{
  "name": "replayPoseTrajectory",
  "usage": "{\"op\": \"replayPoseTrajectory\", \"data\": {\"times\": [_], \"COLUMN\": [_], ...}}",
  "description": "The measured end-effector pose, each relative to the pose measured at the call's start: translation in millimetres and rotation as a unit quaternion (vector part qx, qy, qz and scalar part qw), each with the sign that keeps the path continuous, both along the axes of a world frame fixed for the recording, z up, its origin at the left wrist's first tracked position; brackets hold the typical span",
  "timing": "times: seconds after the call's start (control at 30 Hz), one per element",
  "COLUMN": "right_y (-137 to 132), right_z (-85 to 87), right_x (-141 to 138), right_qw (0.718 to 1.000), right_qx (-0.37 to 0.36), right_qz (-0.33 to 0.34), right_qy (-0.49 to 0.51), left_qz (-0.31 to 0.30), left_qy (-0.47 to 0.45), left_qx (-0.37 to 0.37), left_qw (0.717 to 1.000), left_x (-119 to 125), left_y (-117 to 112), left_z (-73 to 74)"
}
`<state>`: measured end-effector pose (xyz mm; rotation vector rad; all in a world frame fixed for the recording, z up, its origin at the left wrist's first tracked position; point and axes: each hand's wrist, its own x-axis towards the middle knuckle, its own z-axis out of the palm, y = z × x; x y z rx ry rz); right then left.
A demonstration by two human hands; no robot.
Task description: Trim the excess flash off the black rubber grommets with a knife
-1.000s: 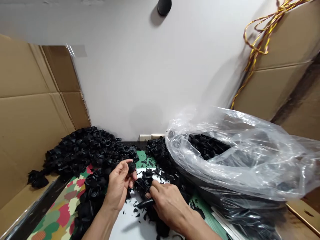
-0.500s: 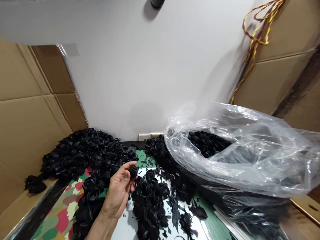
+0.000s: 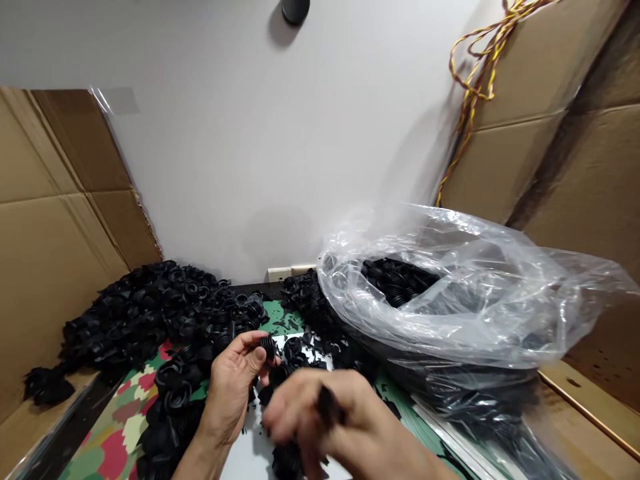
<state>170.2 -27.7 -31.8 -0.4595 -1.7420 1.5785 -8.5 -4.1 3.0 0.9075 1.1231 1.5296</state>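
My left hand (image 3: 233, 383) is closed, pinching a small black ribbed rubber bellows (image 3: 269, 346) between thumb and fingers. To its right, close to the camera, my right hand (image 3: 340, 420) is smeared by motion. Its fingers look curled, and a small dark piece (image 3: 329, 405), too blurred to name, shows among them. Under and behind both hands lie more black ribbed bellows (image 3: 287, 460) and thin torn scraps, on a white sheet (image 3: 253, 447). Another row of black bellows (image 3: 173, 407) runs along the left of my left forearm.
A big heap of black rubber parts (image 3: 165, 307) leans by the cardboard (image 3: 55, 233) on the left. At right stands a clear plastic bag (image 3: 490, 333) holding more bellows. Yellow-brown twisted wire (image 3: 467, 120) hangs above it. A pale wall (image 3: 260, 153) closes off the back.
My right hand has come into view from the lower right, over the black parts. My left hand still grips the bellows. The whole view has swung slightly to the right.
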Motion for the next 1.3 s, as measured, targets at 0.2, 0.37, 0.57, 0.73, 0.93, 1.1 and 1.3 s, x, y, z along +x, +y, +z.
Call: {"op": "replayPoseTrajectory", "data": {"times": [0.2, 0.37, 0.57, 0.73, 0.93, 1.1, 1.3], "right_y": [26.4, 30.3, 42.5, 48.7, 47.1, 48.7, 50.7], "right_z": [58.3, 36.1, 35.8, 23.0, 18.0, 28.3, 31.3], "right_x": [-36.3, -58.2, -50.7, -40.3, -31.5, -22.0, -21.8], "right_qw": [0.969, 0.962, 0.980, 0.969, 0.957, 0.900, 0.911], "right_qx": [0.013, 0.005, -0.167, -0.232, 0.063, 0.260, 0.256], "right_qz": [-0.220, -0.234, -0.108, -0.090, -0.253, -0.227, -0.204], "right_qy": [-0.110, -0.141, 0.021, 0.011, -0.125, -0.267, -0.250], "left_qz": [0.068, 0.045, -0.035, -0.061, -0.046, -0.067, -0.095], "left_qy": [-0.007, 0.029, 0.141, 0.233, 0.232, 0.270, 0.259], "left_qx": [-0.019, -0.031, 0.026, 0.110, 0.103, 0.110, 0.100], "left_qw": [0.997, 0.998, 0.989, 0.964, 0.966, 0.954, 0.956], "left_x": [4.2, -0.3, -13.0, -11.1, -8.7, -7.5, 1.0], "left_y": [-2.6, -5.6, -2.9, -0.3, 2.9, 2.4, -2.5], "left_z": [0.1, -2.9, -5.1, -6.2, -9.2, -6.1, -12.1]}}
